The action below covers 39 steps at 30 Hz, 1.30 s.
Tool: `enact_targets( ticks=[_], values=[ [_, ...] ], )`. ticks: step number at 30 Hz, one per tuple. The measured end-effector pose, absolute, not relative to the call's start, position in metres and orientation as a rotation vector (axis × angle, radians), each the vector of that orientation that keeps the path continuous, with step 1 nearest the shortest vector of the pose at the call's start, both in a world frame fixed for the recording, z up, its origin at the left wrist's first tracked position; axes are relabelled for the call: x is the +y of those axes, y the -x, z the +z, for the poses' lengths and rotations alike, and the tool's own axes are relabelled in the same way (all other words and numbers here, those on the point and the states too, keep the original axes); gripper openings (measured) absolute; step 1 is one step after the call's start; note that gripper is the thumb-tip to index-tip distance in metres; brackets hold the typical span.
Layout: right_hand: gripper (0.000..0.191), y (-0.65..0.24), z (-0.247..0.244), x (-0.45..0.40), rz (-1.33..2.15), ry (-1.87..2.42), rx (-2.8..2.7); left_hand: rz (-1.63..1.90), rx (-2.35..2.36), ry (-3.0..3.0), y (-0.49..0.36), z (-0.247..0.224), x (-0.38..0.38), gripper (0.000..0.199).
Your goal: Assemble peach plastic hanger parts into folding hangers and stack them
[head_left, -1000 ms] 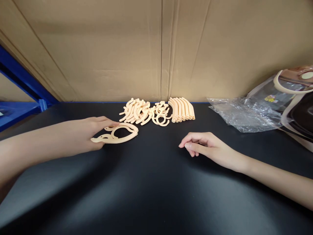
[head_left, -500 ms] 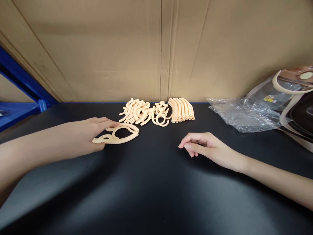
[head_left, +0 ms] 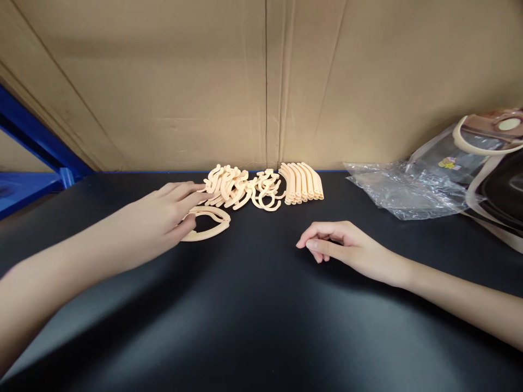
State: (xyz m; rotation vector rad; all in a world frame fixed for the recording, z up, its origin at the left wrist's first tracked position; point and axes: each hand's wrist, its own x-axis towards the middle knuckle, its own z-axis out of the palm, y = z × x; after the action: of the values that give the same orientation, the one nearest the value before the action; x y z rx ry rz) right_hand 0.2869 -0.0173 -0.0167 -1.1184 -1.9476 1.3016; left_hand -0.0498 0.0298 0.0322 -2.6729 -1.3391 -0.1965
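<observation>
My left hand [head_left: 163, 215], fingers apart, reaches over a cream folded hanger [head_left: 206, 234] lying on the black table [head_left: 261, 305]. Its fingertips are at the left edge of a pile of cream curved plastic pieces [head_left: 226, 185]; whether they touch it I cannot tell. The hand covers the near-left part of the hanger. Several cream hooks [head_left: 267, 201] lie just right of that pile, and a neat row of cream curved hanger arms [head_left: 302, 184] sits beyond them. My right hand [head_left: 333, 240] rests on the table, loosely curled with thumb against fingers and nothing visible in it.
A clear plastic bag [head_left: 408, 190] lies at the right, beside a transparent bag with a cream handle [head_left: 469, 144]. Brown cardboard [head_left: 183, 81] stands behind the table. A blue metal frame [head_left: 36, 141] rises at the left.
My left hand has let go of the folded hanger and moved forward and right to the pile. The hanger stays on the table. My right hand keeps its pose.
</observation>
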Motion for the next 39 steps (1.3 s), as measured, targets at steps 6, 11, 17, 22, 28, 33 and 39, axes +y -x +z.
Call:
enact_targets(
  ticks=[6,11,17,22,28,33,39],
  values=[
    [0.026,-0.285,-0.016,-0.018,1.283,1.126,-1.971,-0.242,-1.177,2.644,0.024,0.021,0.024,0.05],
    [0.025,-0.284,-0.014,-0.018,1.281,1.124,-1.976,-0.233,-1.173,2.671,0.024,0.008,0.026,0.051],
    [0.025,-0.284,-0.013,-0.019,1.274,1.146,-1.996,-0.218,-1.093,2.649,0.023,0.005,0.028,0.05],
    [0.025,-0.284,-0.012,-0.02,1.256,1.167,-2.018,-0.235,-1.065,2.616,0.023,0.005,0.027,0.048],
    [0.024,-0.286,-0.012,-0.019,1.24,1.157,-2.038,-0.25,-1.017,2.59,0.025,-0.001,0.029,0.053],
    [0.024,-0.284,-0.012,-0.021,1.221,1.169,-2.058,-0.246,-1.01,2.555,0.026,-0.003,0.03,0.06],
    [0.024,-0.283,-0.012,-0.019,1.218,1.149,-2.061,-0.284,-1.024,2.507,0.025,-0.002,0.03,0.063]
  ],
)
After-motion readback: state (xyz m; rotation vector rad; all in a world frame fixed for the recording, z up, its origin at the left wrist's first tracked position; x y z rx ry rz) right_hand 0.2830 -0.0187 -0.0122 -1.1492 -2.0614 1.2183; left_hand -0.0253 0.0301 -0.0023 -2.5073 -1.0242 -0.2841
